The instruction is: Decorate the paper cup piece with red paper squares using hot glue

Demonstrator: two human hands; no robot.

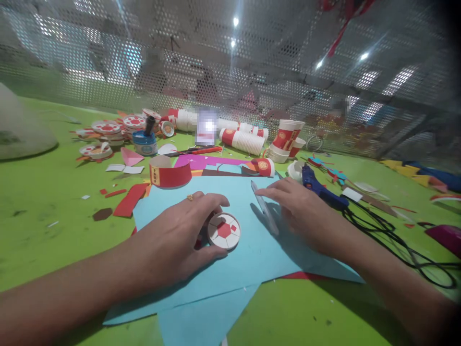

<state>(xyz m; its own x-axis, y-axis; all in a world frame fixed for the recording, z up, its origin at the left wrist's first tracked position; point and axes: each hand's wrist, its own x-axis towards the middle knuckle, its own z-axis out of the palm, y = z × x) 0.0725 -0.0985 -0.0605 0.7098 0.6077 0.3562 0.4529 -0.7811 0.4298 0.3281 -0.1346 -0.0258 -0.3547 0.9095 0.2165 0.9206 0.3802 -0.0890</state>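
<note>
- One blue jar [144, 144] holds a black stick [150, 126].
- My left hand [176, 233] grips the patterned disc [224, 232].
- My right hand [306, 211] is at the pen [265, 208], grip unclear.
- Paper cups [245, 141] lie nested.

Across the top it's mesh [108, 81] — lights [236, 22] glaring there! Upper centre, a cup stack [243, 141] lies on its side; upper left, here's the blue jar [144, 143]. Over to the right — glue gun [320, 186], black cable [406, 245] looping toward the edge, purple object [444, 239] beyond.
</note>
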